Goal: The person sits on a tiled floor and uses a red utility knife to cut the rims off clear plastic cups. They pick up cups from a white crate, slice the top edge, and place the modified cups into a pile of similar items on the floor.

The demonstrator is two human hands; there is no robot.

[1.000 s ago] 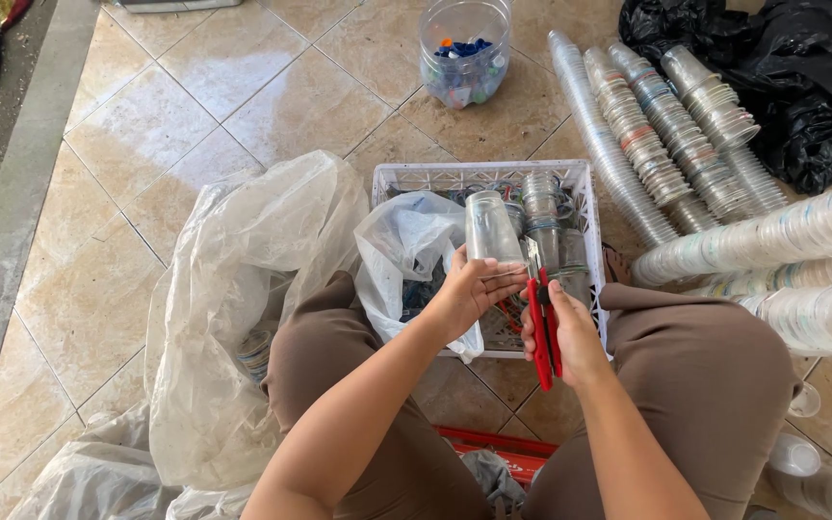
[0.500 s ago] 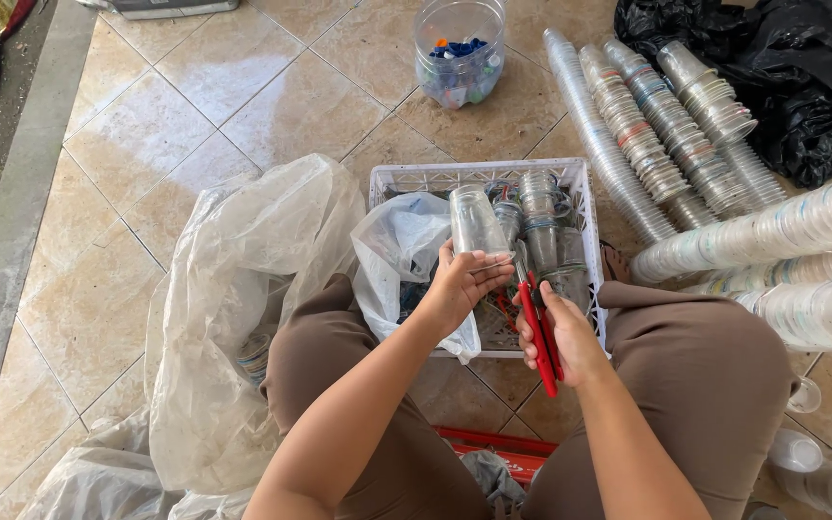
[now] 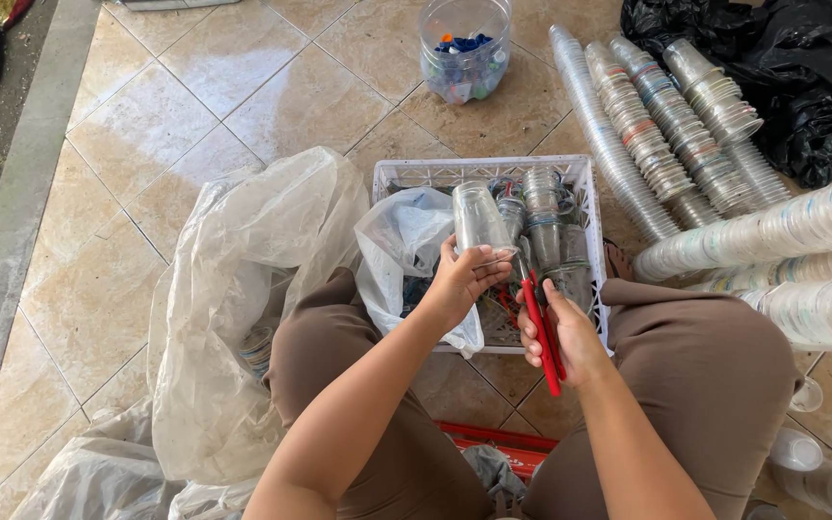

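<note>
Mid-frame, my white crate (image 3: 585, 183) sits on the tiled floor (image 3: 146, 193), cup stacks (image 3: 628, 144) at upper right. My left hand (image 3: 459, 284) grips a clear cup (image 3: 481, 220), now lifted higher over the crate. My right hand (image 3: 565, 332) is clenched around red cutters (image 3: 539, 323).

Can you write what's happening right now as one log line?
left hand: holds clear plastic cup | right hand: holds red-handled cutters | below: white crate

Clear jar of bottle caps (image 3: 464, 43), black bags (image 3: 801, 77), long stacked-cup rows (image 3: 666, 125) on tiled floor (image 3: 146, 125)
</note>
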